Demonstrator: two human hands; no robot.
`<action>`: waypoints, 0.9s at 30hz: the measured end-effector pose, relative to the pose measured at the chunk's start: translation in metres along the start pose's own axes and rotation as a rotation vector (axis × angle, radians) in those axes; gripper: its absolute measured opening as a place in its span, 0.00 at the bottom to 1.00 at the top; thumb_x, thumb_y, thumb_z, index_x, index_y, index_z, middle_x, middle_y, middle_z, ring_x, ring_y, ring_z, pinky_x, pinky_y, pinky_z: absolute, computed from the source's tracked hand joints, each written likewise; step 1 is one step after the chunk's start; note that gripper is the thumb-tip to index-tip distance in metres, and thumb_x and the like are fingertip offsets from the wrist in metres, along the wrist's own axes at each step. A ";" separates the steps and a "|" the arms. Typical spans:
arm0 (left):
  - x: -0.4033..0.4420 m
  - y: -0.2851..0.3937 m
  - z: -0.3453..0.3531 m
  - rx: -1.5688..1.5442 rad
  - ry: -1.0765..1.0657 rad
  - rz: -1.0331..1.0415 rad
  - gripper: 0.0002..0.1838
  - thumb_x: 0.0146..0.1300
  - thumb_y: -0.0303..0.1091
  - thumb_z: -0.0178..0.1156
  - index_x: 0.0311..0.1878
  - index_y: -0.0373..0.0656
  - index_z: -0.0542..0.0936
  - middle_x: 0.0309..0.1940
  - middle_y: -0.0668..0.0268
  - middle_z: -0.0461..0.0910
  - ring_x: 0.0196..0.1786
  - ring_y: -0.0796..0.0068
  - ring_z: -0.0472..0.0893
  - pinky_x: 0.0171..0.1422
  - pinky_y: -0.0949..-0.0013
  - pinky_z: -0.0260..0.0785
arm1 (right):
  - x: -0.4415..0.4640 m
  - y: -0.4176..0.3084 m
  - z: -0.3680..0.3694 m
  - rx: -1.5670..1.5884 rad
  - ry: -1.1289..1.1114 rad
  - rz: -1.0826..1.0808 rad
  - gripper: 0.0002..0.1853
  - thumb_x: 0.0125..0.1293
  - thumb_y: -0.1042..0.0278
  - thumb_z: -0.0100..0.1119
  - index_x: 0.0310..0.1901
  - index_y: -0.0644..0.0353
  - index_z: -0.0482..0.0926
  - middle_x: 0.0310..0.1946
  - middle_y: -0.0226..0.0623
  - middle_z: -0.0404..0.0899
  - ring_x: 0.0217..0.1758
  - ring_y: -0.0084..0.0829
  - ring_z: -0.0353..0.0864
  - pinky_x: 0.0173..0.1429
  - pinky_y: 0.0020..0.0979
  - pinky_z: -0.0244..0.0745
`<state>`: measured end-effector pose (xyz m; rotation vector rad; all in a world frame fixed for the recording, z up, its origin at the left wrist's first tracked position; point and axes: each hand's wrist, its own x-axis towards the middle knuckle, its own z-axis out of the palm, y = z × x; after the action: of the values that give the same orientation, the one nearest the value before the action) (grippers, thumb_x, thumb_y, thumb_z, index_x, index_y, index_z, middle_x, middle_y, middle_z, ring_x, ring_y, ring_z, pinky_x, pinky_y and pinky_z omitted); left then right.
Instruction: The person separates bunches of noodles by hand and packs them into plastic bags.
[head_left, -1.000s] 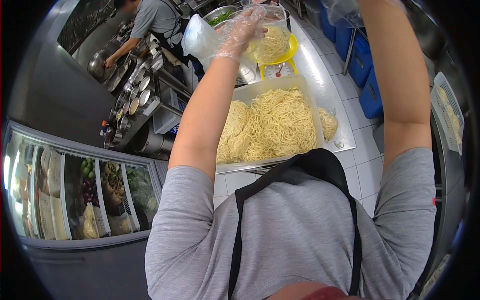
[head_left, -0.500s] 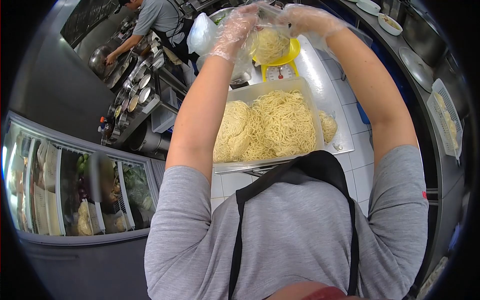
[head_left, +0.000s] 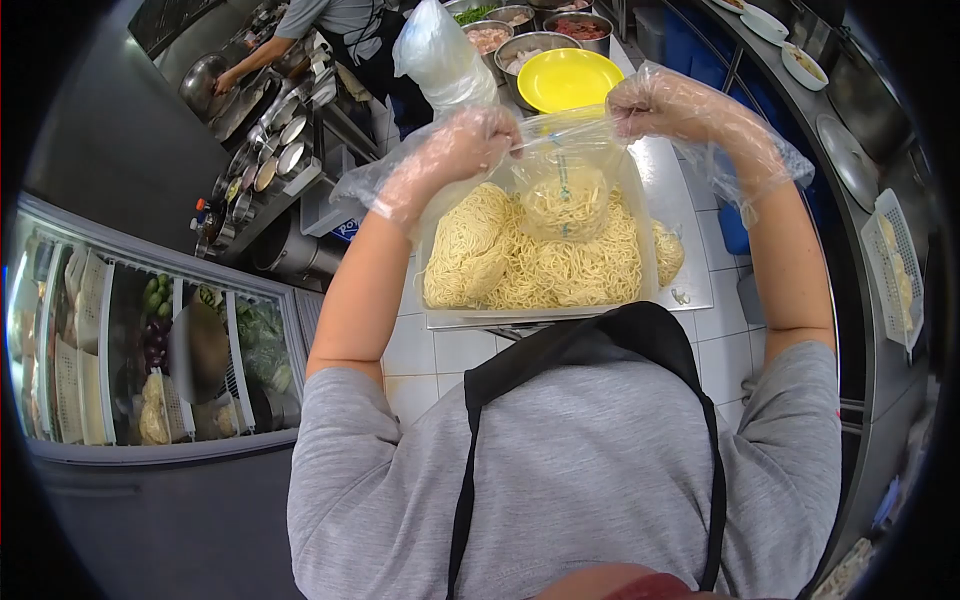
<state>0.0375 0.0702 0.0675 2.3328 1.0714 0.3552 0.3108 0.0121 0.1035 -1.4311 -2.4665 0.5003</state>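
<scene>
Both my hands wear clear plastic gloves. My left hand (head_left: 475, 145) pinches the left upper corner of a clear plastic bag (head_left: 564, 165), and my right hand (head_left: 655, 108) grips its right upper corner. The bag's mouth is stretched between them. Noodles lie in the bottom of the bag, which hangs over a large plastic tub (head_left: 650, 235). In the tub are loose yellow noodles (head_left: 585, 265) with a denser mound (head_left: 465, 250) at the left. Behind the bag sits a yellow scale pan (head_left: 570, 80); the scale's dial is hidden.
Several metal bowls of ingredients, one with red pieces (head_left: 580, 30), stand beyond the scale. A white plastic bag (head_left: 435, 50) is at their left. A filled noodle bag (head_left: 667, 252) rests right of the tub. A co-worker's arm (head_left: 255, 62) reaches to a wok at far left.
My hands have brought the noodle bag off the yellow scale pan and back toward me, over the tub. The bag's mouth is now pulled wide between them.
</scene>
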 end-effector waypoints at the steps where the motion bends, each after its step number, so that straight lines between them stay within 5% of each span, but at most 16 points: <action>1: -0.006 -0.002 -0.004 -0.044 -0.009 0.078 0.05 0.60 0.28 0.59 0.38 0.39 0.80 0.35 0.69 0.79 0.37 0.77 0.75 0.42 0.72 0.69 | -0.004 -0.002 -0.002 -0.001 -0.001 0.002 0.08 0.54 0.72 0.67 0.28 0.63 0.75 0.22 0.34 0.75 0.30 0.26 0.74 0.41 0.33 0.70; 6: -0.036 0.003 -0.014 -0.195 0.093 0.311 0.07 0.63 0.33 0.60 0.37 0.38 0.78 0.34 0.68 0.77 0.33 0.76 0.76 0.38 0.70 0.71 | -0.026 -0.011 -0.014 0.107 0.036 0.071 0.11 0.52 0.71 0.69 0.30 0.61 0.74 0.32 0.34 0.76 0.41 0.30 0.76 0.47 0.34 0.71; 8: -0.037 0.012 -0.003 0.443 0.114 0.448 0.07 0.62 0.32 0.62 0.37 0.39 0.77 0.32 0.67 0.76 0.33 0.78 0.76 0.38 0.72 0.72 | -0.028 -0.005 -0.002 0.009 0.114 -0.008 0.13 0.50 0.69 0.70 0.30 0.61 0.73 0.35 0.33 0.76 0.43 0.30 0.76 0.50 0.35 0.71; 11: -0.030 -0.003 0.013 0.084 0.234 0.375 0.07 0.61 0.30 0.64 0.35 0.38 0.76 0.32 0.66 0.76 0.33 0.78 0.77 0.39 0.74 0.72 | -0.022 -0.027 0.022 -0.004 0.358 -0.021 0.17 0.46 0.65 0.73 0.31 0.60 0.72 0.44 0.33 0.76 0.51 0.34 0.75 0.57 0.37 0.70; 14: -0.033 0.019 0.022 -0.020 0.285 0.444 0.07 0.61 0.28 0.64 0.37 0.37 0.76 0.34 0.66 0.76 0.35 0.78 0.78 0.40 0.74 0.73 | 0.002 -0.032 0.065 -0.206 0.656 -0.269 0.15 0.50 0.65 0.71 0.37 0.58 0.75 0.44 0.35 0.78 0.49 0.38 0.76 0.55 0.38 0.72; 16: -0.033 0.016 0.031 -0.206 0.363 0.474 0.07 0.62 0.28 0.63 0.39 0.37 0.75 0.35 0.65 0.76 0.36 0.78 0.78 0.41 0.74 0.74 | 0.018 -0.027 0.075 -0.036 0.151 -0.074 0.09 0.57 0.66 0.64 0.39 0.57 0.80 0.39 0.44 0.80 0.48 0.45 0.79 0.52 0.42 0.72; 19: -0.042 0.015 0.025 -0.456 0.520 0.458 0.09 0.64 0.27 0.61 0.45 0.38 0.73 0.39 0.64 0.76 0.37 0.78 0.78 0.43 0.73 0.74 | 0.007 -0.031 0.066 0.176 0.464 -0.245 0.10 0.57 0.69 0.61 0.41 0.58 0.80 0.32 0.46 0.80 0.41 0.47 0.80 0.46 0.41 0.74; 21: -0.056 0.017 0.023 -0.840 0.648 0.382 0.11 0.64 0.25 0.61 0.48 0.39 0.72 0.40 0.64 0.76 0.38 0.78 0.77 0.44 0.73 0.73 | 0.003 -0.028 0.069 0.120 0.484 -0.338 0.10 0.59 0.69 0.62 0.42 0.59 0.80 0.35 0.44 0.81 0.42 0.44 0.81 0.46 0.39 0.75; 22: -0.058 0.013 0.021 -0.797 0.673 0.334 0.15 0.63 0.24 0.61 0.52 0.39 0.71 0.40 0.65 0.76 0.38 0.79 0.77 0.45 0.73 0.73 | 0.002 -0.029 0.069 0.058 0.518 -0.438 0.09 0.60 0.69 0.62 0.42 0.59 0.81 0.37 0.43 0.83 0.43 0.41 0.82 0.47 0.38 0.75; 25: -0.064 -0.003 0.021 -0.656 0.590 0.278 0.19 0.63 0.25 0.62 0.55 0.39 0.69 0.41 0.65 0.75 0.39 0.79 0.76 0.44 0.74 0.73 | 0.008 -0.042 0.050 -0.021 0.215 -0.262 0.07 0.58 0.70 0.59 0.39 0.57 0.81 0.33 0.44 0.81 0.40 0.46 0.80 0.45 0.40 0.74; 27: -0.067 -0.012 0.024 -0.674 0.547 0.276 0.26 0.59 0.29 0.67 0.59 0.39 0.67 0.46 0.63 0.73 0.45 0.77 0.75 0.47 0.72 0.72 | 0.007 -0.049 0.045 0.086 0.243 -0.298 0.09 0.58 0.68 0.59 0.41 0.56 0.81 0.36 0.43 0.82 0.42 0.45 0.81 0.48 0.40 0.74</action>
<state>-0.0026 0.0166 0.0406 1.7877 0.6834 1.2962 0.2519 -0.0123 0.0825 -1.0013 -2.3713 0.3420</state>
